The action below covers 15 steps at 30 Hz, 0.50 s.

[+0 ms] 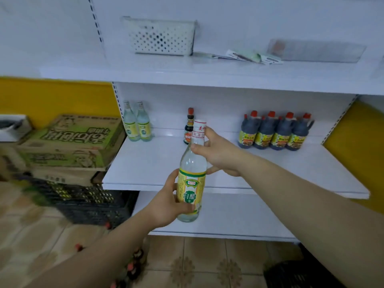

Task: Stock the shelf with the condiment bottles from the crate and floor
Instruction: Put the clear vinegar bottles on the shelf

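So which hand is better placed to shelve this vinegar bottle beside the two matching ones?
Left hand, probably: it grips the vinegar bottle low on the body, nearer the matching bottles at left; the right hand only pinches the neck.

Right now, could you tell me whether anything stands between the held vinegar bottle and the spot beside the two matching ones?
Nothing visible does: the shelf between the vinegar bottle and the two matching bottles is bare; the small dark bottle stands right of that path.
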### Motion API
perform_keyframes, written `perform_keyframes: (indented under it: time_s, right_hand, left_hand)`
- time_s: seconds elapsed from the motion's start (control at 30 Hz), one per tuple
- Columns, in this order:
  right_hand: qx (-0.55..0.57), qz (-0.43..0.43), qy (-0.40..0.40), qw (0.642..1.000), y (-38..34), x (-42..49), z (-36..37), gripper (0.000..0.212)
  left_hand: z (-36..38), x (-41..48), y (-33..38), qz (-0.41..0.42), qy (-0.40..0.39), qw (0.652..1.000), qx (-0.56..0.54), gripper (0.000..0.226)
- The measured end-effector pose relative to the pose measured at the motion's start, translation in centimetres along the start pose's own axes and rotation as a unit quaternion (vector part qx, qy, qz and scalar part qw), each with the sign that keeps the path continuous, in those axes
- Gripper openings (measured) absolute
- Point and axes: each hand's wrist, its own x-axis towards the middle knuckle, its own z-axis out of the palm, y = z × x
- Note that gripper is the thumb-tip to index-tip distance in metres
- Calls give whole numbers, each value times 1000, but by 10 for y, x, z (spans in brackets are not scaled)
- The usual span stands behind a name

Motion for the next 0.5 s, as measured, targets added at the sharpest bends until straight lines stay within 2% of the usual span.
perform_keyframes:
  time_s: [0.2, 0.37, 0.5]
  right_hand:
    - [16, -43, 23, 999, -3, 83, 79, 33]
    - [-18, -66, 48, 997, 11, 156, 99, 41]
    - [-49, -77, 30, 995, 36, 218, 107, 45]
  left_hand:
    - [-92, 33, -46, -15, 54, 998, 22, 94]
    - [-128, 92, -73, -12, 105, 994, 29, 88]
    - [-147, 144, -96, -17, 143, 988, 53, 86]
